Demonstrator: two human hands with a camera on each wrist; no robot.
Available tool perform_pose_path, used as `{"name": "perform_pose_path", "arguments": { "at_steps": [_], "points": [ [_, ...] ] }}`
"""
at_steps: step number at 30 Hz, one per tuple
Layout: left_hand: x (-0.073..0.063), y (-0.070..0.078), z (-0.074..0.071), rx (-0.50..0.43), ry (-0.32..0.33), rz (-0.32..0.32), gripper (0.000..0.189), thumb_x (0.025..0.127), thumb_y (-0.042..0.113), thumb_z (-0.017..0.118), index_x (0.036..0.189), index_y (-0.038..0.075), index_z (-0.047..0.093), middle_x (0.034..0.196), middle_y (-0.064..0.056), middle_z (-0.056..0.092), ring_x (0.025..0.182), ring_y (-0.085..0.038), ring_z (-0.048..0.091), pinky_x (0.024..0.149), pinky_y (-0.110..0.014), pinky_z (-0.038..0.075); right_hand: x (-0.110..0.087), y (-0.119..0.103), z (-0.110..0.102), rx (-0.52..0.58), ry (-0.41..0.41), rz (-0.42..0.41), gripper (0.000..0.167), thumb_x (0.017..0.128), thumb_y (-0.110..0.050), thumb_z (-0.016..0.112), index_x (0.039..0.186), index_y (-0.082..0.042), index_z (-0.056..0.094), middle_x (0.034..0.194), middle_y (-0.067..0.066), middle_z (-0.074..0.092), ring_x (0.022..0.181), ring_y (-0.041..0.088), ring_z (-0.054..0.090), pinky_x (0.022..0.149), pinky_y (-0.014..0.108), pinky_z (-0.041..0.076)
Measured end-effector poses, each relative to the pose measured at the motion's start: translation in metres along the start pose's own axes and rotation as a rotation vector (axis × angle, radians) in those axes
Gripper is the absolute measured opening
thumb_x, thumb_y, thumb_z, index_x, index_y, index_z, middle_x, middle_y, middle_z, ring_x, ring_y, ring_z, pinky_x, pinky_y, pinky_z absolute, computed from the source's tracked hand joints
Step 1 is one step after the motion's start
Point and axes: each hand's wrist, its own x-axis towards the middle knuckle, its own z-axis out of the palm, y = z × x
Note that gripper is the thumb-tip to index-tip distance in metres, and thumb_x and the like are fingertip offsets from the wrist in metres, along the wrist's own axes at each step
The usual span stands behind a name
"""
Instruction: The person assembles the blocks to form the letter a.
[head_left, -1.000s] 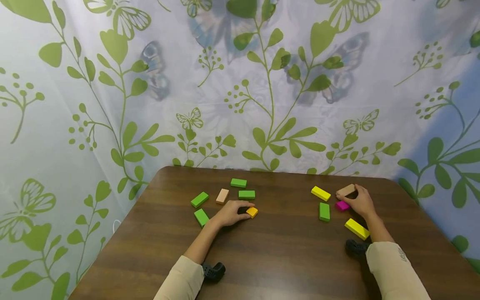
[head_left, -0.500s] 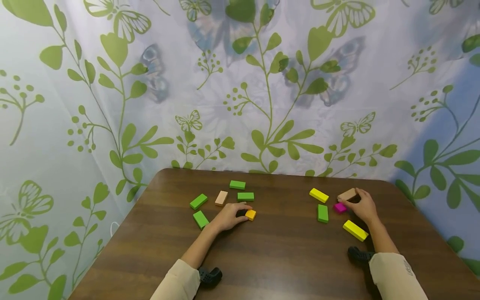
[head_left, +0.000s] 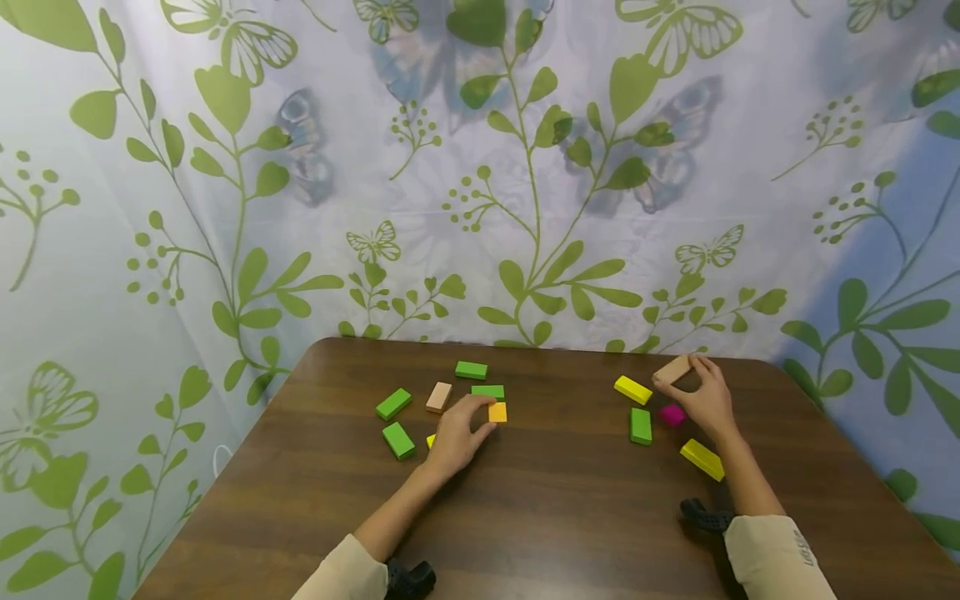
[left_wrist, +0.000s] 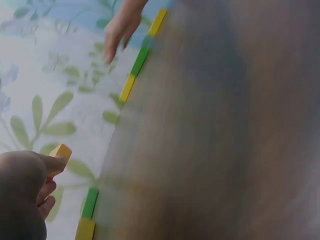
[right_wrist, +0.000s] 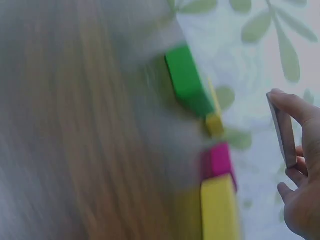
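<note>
In the head view my left hand (head_left: 454, 437) pinches a small orange block (head_left: 498, 412) between thumb and fingers, raised off the table. A yellow block (head_left: 431, 441) peeks out behind that hand, mostly hidden. On the other side my right hand (head_left: 708, 403) grips a beige wooden block (head_left: 672, 369) by its ends, also in the air. Below it lie a magenta block (head_left: 672, 415) and a yellow block (head_left: 702, 459). The left wrist view shows the orange block (left_wrist: 62, 153) at the fingertips; the right wrist view shows the beige block (right_wrist: 283, 131) edge-on.
Several green blocks (head_left: 393, 404) and another beige block (head_left: 438, 397) lie on the left of the brown table (head_left: 540, 517). A green block (head_left: 641, 426) and a yellow one (head_left: 633, 390) lie left of the right hand. A patterned curtain (head_left: 420, 275) hangs behind.
Both hands have risen from the table: the left with the orange block, the right with the beige block, which shifted slightly left. The yellow block behind the left hand has come into sight.
</note>
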Motion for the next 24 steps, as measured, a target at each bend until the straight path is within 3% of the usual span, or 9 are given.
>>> {"name": "perform_pose_path", "arguments": {
  "at_steps": [6, 14, 18, 24],
  "points": [
    [-0.014, 0.026, 0.01, -0.109, -0.044, -0.049, 0.037, 0.078, 0.01, 0.075, 0.112, 0.006, 0.062, 0.11, -0.003, 0.062, 0.102, -0.017, 0.058, 0.088, -0.031, 0.047, -0.001, -0.043, 0.016, 0.028, -0.022, -0.144, 0.093, 0.077, -0.037, 0.075, 0.145, 0.0, 0.024, 0.145, 0.024, 0.022, 0.13, 0.047, 0.019, 0.095, 0.065, 0.023],
    [-0.038, 0.044, 0.022, -0.191, -0.126, -0.042, 0.033, 0.077, 0.01, 0.075, 0.108, 0.007, 0.064, 0.104, -0.002, 0.064, 0.097, -0.015, 0.061, 0.085, -0.028, 0.048, -0.023, -0.092, 0.059, 0.089, -0.113, -0.374, 0.09, 0.07, -0.033, 0.081, 0.14, 0.001, 0.036, 0.141, 0.017, 0.032, 0.126, 0.038, 0.033, 0.094, 0.058, 0.033],
    [-0.046, 0.044, 0.027, -0.194, -0.163, -0.027, 0.033, 0.077, 0.011, 0.075, 0.108, 0.008, 0.064, 0.103, -0.001, 0.064, 0.097, -0.013, 0.06, 0.085, -0.027, 0.048, -0.039, -0.104, 0.083, 0.084, -0.227, -0.412, 0.09, 0.072, -0.043, 0.077, 0.141, -0.002, 0.037, 0.142, 0.014, 0.034, 0.125, 0.034, 0.038, 0.094, 0.055, 0.036],
    [-0.051, 0.045, 0.029, -0.155, -0.195, -0.029, 0.032, 0.078, 0.015, 0.075, 0.108, 0.009, 0.066, 0.102, 0.002, 0.065, 0.098, -0.009, 0.059, 0.086, -0.026, 0.047, -0.054, -0.103, 0.109, 0.055, -0.327, -0.431, 0.089, 0.07, -0.053, 0.074, 0.138, -0.003, 0.042, 0.139, 0.013, 0.041, 0.123, 0.033, 0.042, 0.092, 0.054, 0.039]
  ]
}}
